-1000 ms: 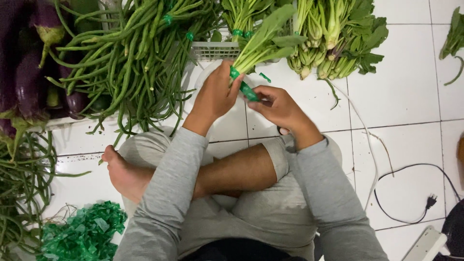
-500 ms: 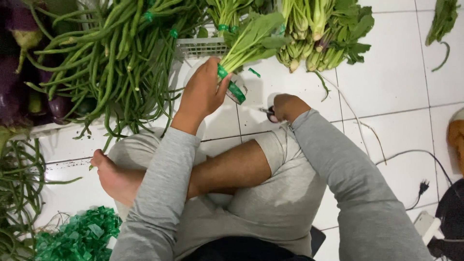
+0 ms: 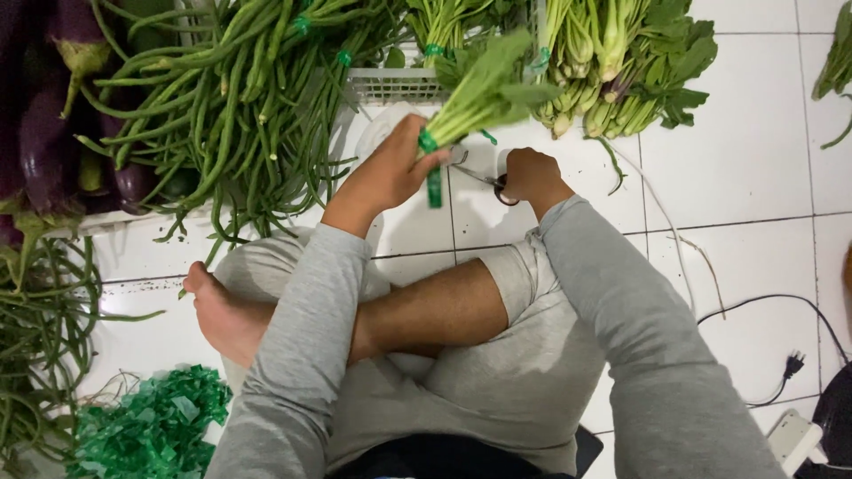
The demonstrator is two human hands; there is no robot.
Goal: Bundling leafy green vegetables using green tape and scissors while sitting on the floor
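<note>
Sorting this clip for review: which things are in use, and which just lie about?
In use: left hand holding leafy bunch with green tie; right hand on scissors.
Lying about: long beans, eggplants, power cord, green tape pile.

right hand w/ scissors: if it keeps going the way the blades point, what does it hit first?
The right hand aims the scissors leftward at the green tie tail hanging from the leafy bunch in the left hand. Likely the tail first, though depth is unclear.
</note>
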